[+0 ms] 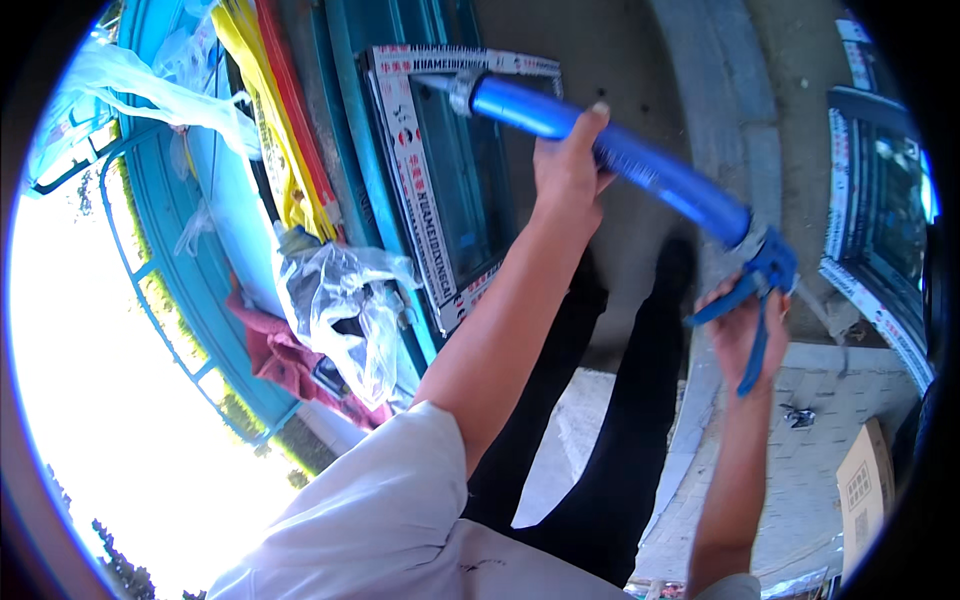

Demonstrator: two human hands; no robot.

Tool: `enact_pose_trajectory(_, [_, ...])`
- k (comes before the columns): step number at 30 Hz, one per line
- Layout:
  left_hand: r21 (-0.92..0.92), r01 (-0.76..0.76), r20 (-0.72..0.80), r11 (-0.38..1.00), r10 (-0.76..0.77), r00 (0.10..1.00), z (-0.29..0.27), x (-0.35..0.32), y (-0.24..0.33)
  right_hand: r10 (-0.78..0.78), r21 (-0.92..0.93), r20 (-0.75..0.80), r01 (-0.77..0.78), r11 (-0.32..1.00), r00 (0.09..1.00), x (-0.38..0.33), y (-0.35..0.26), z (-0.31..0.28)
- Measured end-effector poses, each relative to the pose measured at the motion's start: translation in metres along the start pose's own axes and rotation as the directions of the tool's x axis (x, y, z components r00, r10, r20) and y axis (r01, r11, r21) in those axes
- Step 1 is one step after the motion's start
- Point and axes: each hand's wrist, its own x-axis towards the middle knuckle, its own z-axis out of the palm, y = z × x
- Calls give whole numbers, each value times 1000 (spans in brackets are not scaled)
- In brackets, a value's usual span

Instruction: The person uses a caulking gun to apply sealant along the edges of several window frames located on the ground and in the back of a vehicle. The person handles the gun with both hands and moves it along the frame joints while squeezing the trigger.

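Note:
A blue caulking gun (680,188) slants across the upper middle, its pale nozzle pointing to the upper left. My left hand (570,165) is closed around the barrel near its front half, thumb on top. At the rear end, my right hand (740,325) is at the blue handle and trigger, with its fingers partly hidden behind them. Beyond the nozzle stands a window frame (420,185) edged with printed white protective tape. The nozzle tip overlaps the taped frame in the picture; whether it touches, I cannot tell.
On the left lie a crumpled clear plastic bag (345,300), a dark red cloth (280,350) and yellow plastic sheeting (255,110) beside a teal metal railing (190,300). Another taped frame (840,180) stands at right, with a cardboard box (865,490) lower down.

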Motion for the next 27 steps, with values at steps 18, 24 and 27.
enact_pose_trajectory(18, [-166,-195,11,967,199,980,22,45,-29,191,-317,117,-146,937,975,84,-85,-29])
enact_pose_trajectory(24, [-149,-177,-8,973,177,984,20,39,-39,205,-349,103,-158,924,973,81,-92,-34])
enact_pose_trajectory(27, [-157,-181,4,971,183,983,16,33,-45,205,-358,73,-166,919,976,78,-93,-40])
